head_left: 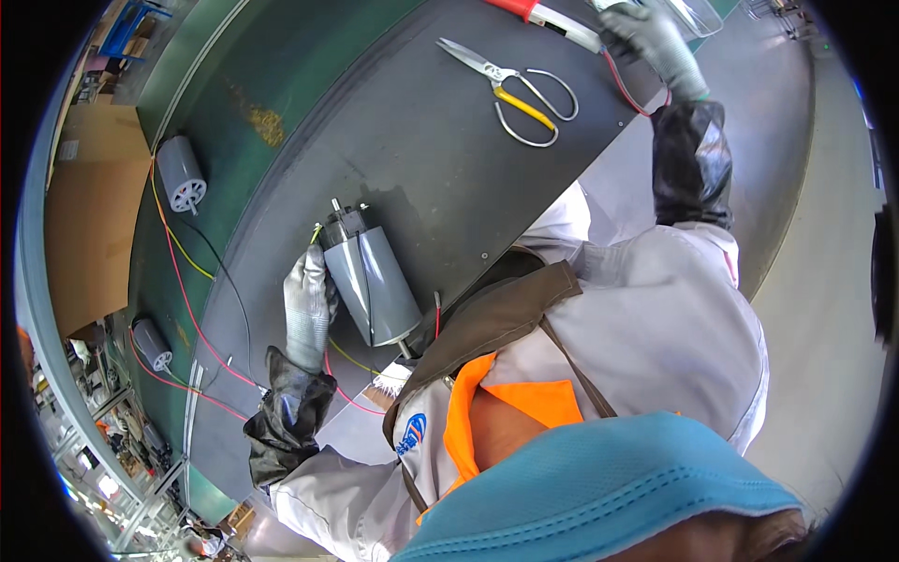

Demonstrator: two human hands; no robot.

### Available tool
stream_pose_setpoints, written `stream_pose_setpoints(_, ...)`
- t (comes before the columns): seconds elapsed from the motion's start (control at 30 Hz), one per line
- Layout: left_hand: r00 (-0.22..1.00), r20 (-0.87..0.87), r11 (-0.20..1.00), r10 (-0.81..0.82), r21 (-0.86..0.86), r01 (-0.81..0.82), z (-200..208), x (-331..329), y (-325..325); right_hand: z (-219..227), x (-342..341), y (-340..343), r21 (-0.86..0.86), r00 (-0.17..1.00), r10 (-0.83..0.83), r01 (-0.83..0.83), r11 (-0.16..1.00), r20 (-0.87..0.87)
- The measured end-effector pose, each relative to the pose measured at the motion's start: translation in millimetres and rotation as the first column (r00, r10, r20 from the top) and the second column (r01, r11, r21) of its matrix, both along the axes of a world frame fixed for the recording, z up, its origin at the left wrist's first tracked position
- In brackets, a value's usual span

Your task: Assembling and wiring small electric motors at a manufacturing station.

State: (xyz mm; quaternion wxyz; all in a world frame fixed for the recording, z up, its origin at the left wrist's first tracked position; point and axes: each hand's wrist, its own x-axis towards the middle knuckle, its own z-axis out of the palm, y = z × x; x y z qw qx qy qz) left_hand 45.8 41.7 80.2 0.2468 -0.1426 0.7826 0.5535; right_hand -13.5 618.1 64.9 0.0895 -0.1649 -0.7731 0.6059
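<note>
A grey cylindrical motor [376, 286] lies on the dark work surface, its thin shaft pointing toward my body. My left hand [307, 304], in a grey-white glove, is beside its terminal end. Its fingers pinch a short yellow-green wire [316, 232] there. A black cable runs along the casing. At the top right, my right hand [651, 45], gloved too, curls its fingers by a clear plastic tray [704, 15]; what they hold is hidden. A red-and-white tool [567, 28] with a red lead lies just left of it.
Scissors [510, 89] with one yellow-wrapped handle lie open on the surface. Two more motors, one larger [181, 173] and one smaller [151, 343], rest on the green belt at left, trailing red, yellow and black wires. A cardboard box [94, 215] stands beyond them.
</note>
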Motion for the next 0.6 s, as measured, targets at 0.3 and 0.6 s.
stream_pose_setpoints(0.3, 0.692, -0.138, 0.568, -0.708, -0.695, 0.442, 30.0, -1.4, 21.6, -1.0, -71.4, 45.8, 0.930, 0.973, -0.229, 0.049, 0.365, 0.039)
stream_pose_setpoints(0.6, 0.796, -0.173, 0.705, -0.580, -0.596, 0.384, 18.3, 5.7, -1.7, 45.7, -90.5, -46.1, 0.576, 0.963, -0.153, -0.003, 0.818, 0.221)
